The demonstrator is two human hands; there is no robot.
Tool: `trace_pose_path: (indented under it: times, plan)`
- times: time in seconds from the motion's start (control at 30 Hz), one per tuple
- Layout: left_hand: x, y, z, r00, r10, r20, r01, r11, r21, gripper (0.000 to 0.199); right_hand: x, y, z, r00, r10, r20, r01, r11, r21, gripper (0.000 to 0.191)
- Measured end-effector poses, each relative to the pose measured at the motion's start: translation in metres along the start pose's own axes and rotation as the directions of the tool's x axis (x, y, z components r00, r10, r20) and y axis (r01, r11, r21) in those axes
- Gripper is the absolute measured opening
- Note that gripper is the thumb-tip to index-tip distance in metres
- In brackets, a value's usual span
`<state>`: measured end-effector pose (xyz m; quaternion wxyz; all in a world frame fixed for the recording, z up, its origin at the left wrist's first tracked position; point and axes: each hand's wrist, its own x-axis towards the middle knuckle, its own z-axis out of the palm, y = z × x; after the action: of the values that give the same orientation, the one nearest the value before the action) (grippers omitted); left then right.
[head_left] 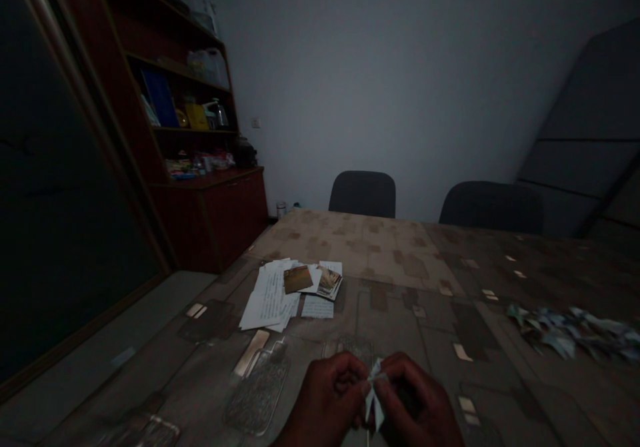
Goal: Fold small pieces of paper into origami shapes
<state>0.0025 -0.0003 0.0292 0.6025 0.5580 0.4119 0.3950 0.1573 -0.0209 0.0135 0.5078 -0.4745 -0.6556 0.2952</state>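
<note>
My left hand (pixel 330 393) and my right hand (pixel 415 393) meet low in the head view, fingers pinching a small folded piece of white-blue paper (pixel 374 393) between them. Its narrow ends stick out above and below my fingertips. Farther up the table, a loose pile of handwritten paper sheets (pixel 267 297) lies with several photographs on it, one a brownish print (pixel 299 279). To the right of my hands lies a scattered heap of similar folded paper pieces (pixel 570 330). A clear textured plastic sheet (pixel 257 393) lies just left of my left hand.
The patterned table cover (pixel 380 253) spreads to the far edge, with dark office chairs (pixel 363 195) behind it. A wooden shelf cabinet (pixel 200 193) full of books and containers stands back left. A dark panel rises at the left.
</note>
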Motion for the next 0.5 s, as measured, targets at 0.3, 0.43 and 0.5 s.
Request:
trace_pose_path:
  times: [0.3, 0.43, 0.5]
  plan:
    - [-0.0008, -0.0001, 0.0012, 0.999, -0.043, -0.026, 0.043, 0.999, 0.01, 0.023, -0.0027, 0.004, 0.0046, 0.993, 0.105, -0.056, -0.107, 0.993, -0.043, 0.018]
    - [-0.0028, 0.0032, -0.0015, 1.0, 0.015, -0.012, -0.013, 0.991, 0.13, 0.019, -0.0034, -0.0013, 0.0039, 0.986, 0.143, -0.09, -0.15, 0.986, -0.073, 0.019]
    - [-0.002, 0.0038, -0.0042, 0.998, 0.069, 0.016, -0.071, 0.979, 0.19, 0.019, -0.0029, -0.0039, 0.0031, 0.985, 0.155, -0.082, -0.161, 0.984, -0.074, 0.02]
